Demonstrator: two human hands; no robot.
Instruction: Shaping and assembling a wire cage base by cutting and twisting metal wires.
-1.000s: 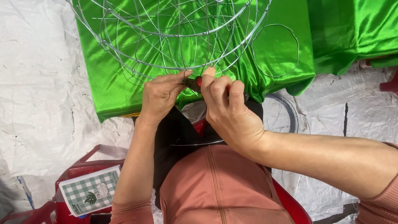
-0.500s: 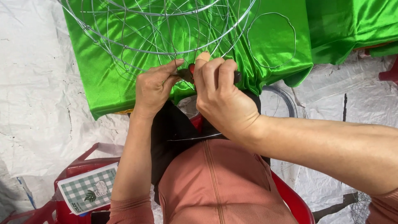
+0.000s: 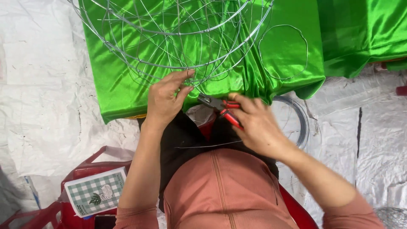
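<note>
A round frame of thin silver wire (image 3: 169, 38) rests on shiny green cloth (image 3: 203, 51) in front of me. My left hand (image 3: 165, 99) pinches the near rim of the wire frame between thumb and fingers. My right hand (image 3: 256, 125) grips a pair of red-handled pliers (image 3: 220, 108), whose dark jaws point left toward the frame's rim, a little apart from it. A separate wire ring (image 3: 283, 51) lies on the cloth to the right. A loose length of thin wire (image 3: 207, 145) crosses my lap.
White plastic sheeting (image 3: 38, 106) covers the floor. A red plastic seat (image 3: 85, 174) holds a green checked card (image 3: 95, 197) at lower left. A coil of wire (image 3: 296, 123) lies behind my right hand. More green cloth (image 3: 364, 34) is at upper right.
My right hand has pulled back from the frame's rim toward me, and the pliers now show plainly. My left hand stays on the rim.
</note>
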